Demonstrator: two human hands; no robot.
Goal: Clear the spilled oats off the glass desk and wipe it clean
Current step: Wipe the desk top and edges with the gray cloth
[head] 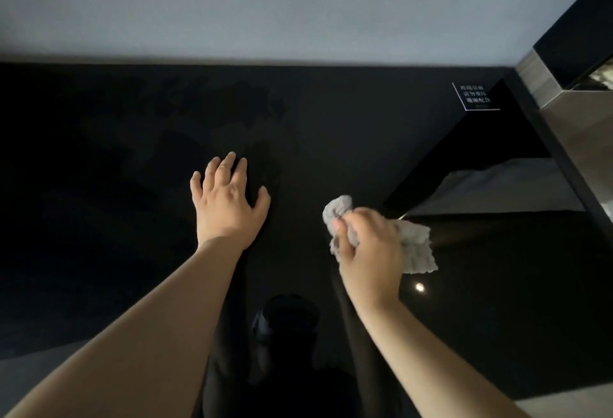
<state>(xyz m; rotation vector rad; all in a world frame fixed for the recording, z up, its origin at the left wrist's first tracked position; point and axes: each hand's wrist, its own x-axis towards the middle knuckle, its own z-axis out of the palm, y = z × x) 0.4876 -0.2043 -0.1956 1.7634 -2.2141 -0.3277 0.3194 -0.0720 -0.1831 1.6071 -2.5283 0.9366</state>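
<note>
The black glass desk (99,185) fills most of the view and mirrors my arms. My left hand (227,200) lies flat on the glass near the middle, fingers spread and straight. To its right, my right hand (368,247) grips a bunched grey cloth (416,248) against the desk surface; part of the cloth sticks out past my fingers on both sides. I see no oats on the glass. Faint smeared streaks show on the surface behind my left hand.
A pale wall (265,3) runs along the desk's far edge. A small black sign with white text (475,96) stands at the back right corner. A dark cabinet with a metal-looking panel (564,79) borders the desk's right side.
</note>
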